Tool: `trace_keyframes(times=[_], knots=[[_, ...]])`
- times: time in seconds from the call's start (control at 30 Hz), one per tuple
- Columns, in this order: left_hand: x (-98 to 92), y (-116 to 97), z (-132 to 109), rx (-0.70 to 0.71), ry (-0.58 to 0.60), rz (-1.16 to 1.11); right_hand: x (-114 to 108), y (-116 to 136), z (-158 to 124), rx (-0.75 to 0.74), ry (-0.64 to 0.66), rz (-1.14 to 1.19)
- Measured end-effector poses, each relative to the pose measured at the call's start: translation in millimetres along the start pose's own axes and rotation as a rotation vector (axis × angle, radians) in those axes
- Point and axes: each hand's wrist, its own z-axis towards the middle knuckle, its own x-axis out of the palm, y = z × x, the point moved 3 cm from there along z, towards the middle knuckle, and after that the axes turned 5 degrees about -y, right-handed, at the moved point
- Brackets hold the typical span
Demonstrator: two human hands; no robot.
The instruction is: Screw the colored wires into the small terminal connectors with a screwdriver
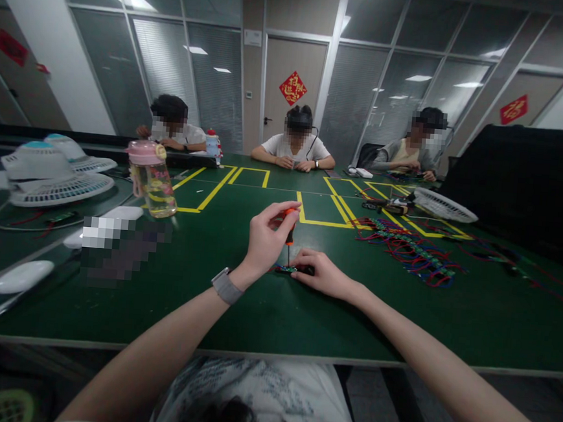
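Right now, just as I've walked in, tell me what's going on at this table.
The person's left hand holds an orange-and-black screwdriver nearly upright, its tip down at a small circuit board on the green table. The right hand has its fingers at the board's right end; whether they grip it is hard to tell. A bundle of wired boards lies off to the right. Three other people sit across the table.

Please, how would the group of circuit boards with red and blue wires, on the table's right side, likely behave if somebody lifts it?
The wires would probably flop and sag, because they look thin and lie in loose curves. The circuit boards may catch on one another, since the wires overlap around them.
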Motion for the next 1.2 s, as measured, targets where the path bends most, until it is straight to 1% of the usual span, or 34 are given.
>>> trace_keyframes(times=[0.07, 0.17, 0.23, 0.3, 0.37, 0.5, 0.57, 0.63, 0.77, 0.83, 1.03, 1.1, 1.2], knots=[[-1.5, -1.0, 0.2, 0.054, -0.019, 0.068, 0.3, -0.8, -0.2, -0.002, -0.001, -0.001], [-3.6, -0.3, 1.6, 0.085, -0.033, 0.117, 0.0, -0.9, -0.2, -0.002, 0.001, 0.001], [-3.1, 1.0, 2.2, 0.067, -0.007, 0.070, -0.4, -0.2, -0.1, -0.003, 0.003, -0.002], [-1.0, 2.3, 1.9, 0.020, 0.037, -0.010, -0.7, 0.3, -0.2, -0.001, 0.006, -0.001], [0.3, 2.2, 1.0, 0.000, 0.046, -0.024, -0.7, 0.7, -0.3, 0.002, 0.009, 0.002], [-2.2, -1.3, -0.2, 0.090, -0.038, 0.115, -0.5, 1.2, -0.3, 0.001, 0.011, -0.006], [-3.7, -0.9, 0.3, 0.101, -0.054, 0.146, -0.5, 1.4, -0.1, 0.000, 0.013, -0.009], [-4.1, 0.8, 1.0, 0.080, -0.040, 0.132, -0.5, 1.5, 0.1, 0.000, 0.016, -0.009], [-1.0, 3.9, 0.8, -0.040, 0.031, -0.017, -0.7, 1.5, -0.1, 0.002, 0.012, -0.002], [0.4, 2.8, -0.3, -0.056, 0.037, -0.033, -0.7, 1.4, -0.3, 0.003, 0.011, -0.002], [-2.1, -3.6, -2.3, 0.109, -0.044, 0.142, -1.1, 1.6, -0.1, 0.006, 0.011, -0.010], [-3.2, -3.7, -2.9, 0.129, -0.068, 0.151, -1.2, 1.6, 0.0, 0.005, 0.012, -0.007], [-2.2, -2.7, -3.9, 0.112, -0.046, 0.105, -1.3, 1.5, -0.3, 0.000, 0.016, -0.002]])
